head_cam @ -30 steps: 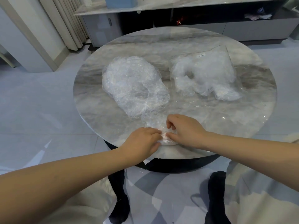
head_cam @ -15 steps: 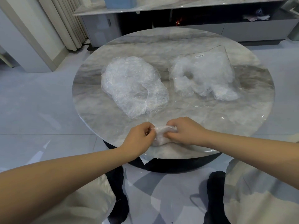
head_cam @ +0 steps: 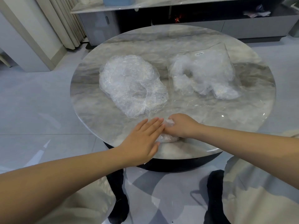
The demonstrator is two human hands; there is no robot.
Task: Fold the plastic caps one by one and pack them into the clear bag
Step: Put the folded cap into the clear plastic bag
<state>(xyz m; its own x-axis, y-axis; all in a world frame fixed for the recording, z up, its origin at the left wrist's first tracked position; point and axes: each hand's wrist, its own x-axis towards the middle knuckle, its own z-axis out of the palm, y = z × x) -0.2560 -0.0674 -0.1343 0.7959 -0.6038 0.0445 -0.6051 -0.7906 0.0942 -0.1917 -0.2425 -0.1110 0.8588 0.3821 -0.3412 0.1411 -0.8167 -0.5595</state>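
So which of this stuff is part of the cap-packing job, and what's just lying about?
Job: cap being folded, right hand, left hand, loose cap pile, clear bag.
Lying about: blue box, papers on the shelf.

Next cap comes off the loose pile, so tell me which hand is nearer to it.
Left. The left hand lies flat just below the loose pile; the right hand sits further right, gripping the folded cap.

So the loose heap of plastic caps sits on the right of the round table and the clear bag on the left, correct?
Not quite: the head view shows them swapped. The loose heap of plastic caps sits on the left of the round table, the clear bag on the right.
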